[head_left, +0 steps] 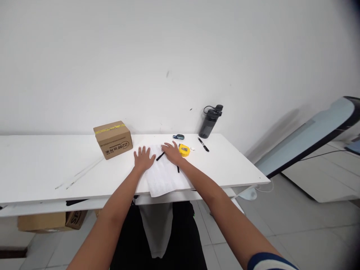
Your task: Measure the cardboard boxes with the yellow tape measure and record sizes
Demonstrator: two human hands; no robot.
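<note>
A thin white sheet (pixel 163 180), cloth or soft paper, lies on the table with its near end hanging slightly over the front edge. My left hand (pixel 143 159) rests flat on its left side, fingers spread. On its upper right, my right hand (pixel 172 153) lies palm down with fingers stretched out. A short black stick-like piece (pixel 160 156) lies on the sheet between my hands, one end close to my right fingers. Another black piece (pixel 178 169) shows beside my right wrist, partly hidden. A yellow tape measure (pixel 184 150) sits just right of my right hand.
A taped cardboard box (pixel 118 144) stands left of my hands on the white table (pixel 56 161). Behind are a small dark object (pixel 178 137) and a dark bottle (pixel 208 124) near the wall. A black marker (pixel 203 144) lies right; another carton (pixel 47 222) is below.
</note>
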